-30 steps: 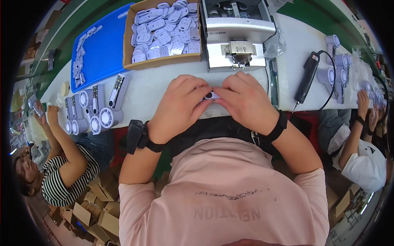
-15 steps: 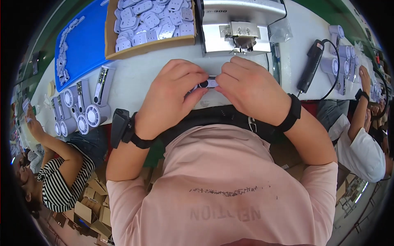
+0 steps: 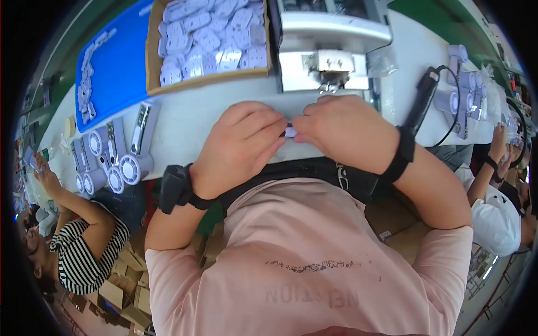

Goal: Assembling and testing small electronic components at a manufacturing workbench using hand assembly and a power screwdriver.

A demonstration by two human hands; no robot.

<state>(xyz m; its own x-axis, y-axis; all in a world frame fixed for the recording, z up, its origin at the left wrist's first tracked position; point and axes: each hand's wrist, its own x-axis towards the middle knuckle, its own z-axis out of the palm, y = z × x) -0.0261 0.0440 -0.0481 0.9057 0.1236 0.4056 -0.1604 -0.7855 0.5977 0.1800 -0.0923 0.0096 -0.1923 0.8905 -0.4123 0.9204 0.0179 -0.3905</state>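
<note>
Close together at the near edge of the white table, my left hand (image 3: pixel 244 143) and my right hand (image 3: pixel 339 127) pinch a small lavender plastic part (image 3: pixel 291 132) with a dark piece at its left end. Most of it is hidden behind my fingers, so its exact kind does not show. The left fingers close on its left end, the right thumb and fingers on its right end. Just beyond my hands stands a silver machine (image 3: pixel 322 71) with a metal fixture on its front.
Beyond my left hand is a cardboard box (image 3: pixel 213 78) of white plastic covers, beside a blue tray (image 3: pixel 120 67). Several lavender handheld fans (image 3: pixel 130 168) lie at left. An electric screwdriver (image 3: pixel 421 101) with a cord and more fans (image 3: pixel 460 101) lie at right. People sit on both sides.
The view has tilted, so the table and hands sit lower in the picture. My fingers have closed further over the lavender part, and less of it shows.
</note>
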